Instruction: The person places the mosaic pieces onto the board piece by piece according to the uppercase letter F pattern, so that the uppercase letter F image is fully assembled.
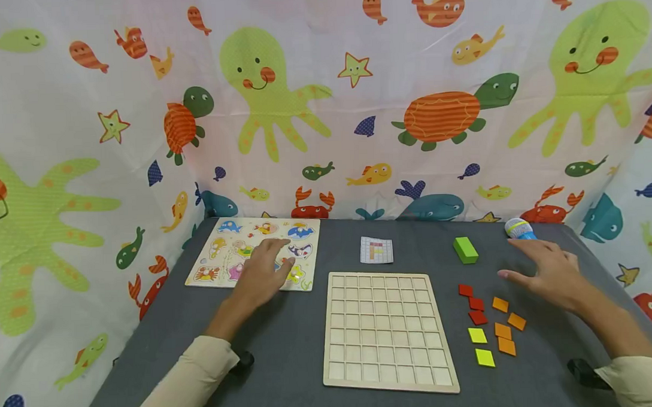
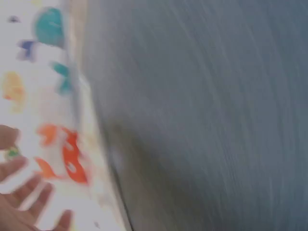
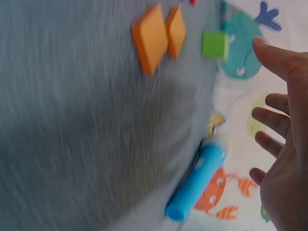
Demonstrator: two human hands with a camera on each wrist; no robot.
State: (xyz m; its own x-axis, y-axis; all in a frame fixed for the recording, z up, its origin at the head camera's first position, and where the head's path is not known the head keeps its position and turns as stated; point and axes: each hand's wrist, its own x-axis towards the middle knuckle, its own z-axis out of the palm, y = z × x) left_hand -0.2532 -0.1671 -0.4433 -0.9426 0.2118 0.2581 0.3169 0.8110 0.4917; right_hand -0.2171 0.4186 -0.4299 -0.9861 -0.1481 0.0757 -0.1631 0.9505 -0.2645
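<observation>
In the head view my left hand (image 1: 259, 274) hovers over the near right part of a wooden sea-animal peg puzzle (image 1: 227, 238), fingers loosely bent and holding nothing. It hides some of the puzzle's pieces. My right hand (image 1: 555, 274) is at the right side, thumb and fingers spread, with nothing in them. Just beyond its fingertips lies a blue toy microphone (image 1: 519, 228), partly covered by the hand; its blue handle (image 3: 195, 185) shows fully in the right wrist view. Left of this hand are a green block (image 1: 465, 250) and several orange tiles (image 1: 503, 331).
A wooden grid board (image 1: 387, 333) with square cells lies at the middle front. Behind it is a small printed card (image 1: 376, 249). Red tiles (image 1: 476, 303) and yellow tiles (image 1: 485, 358) lie right of the board. A sea-animal curtain (image 1: 351, 160) hangs behind the grey table (image 1: 288, 360).
</observation>
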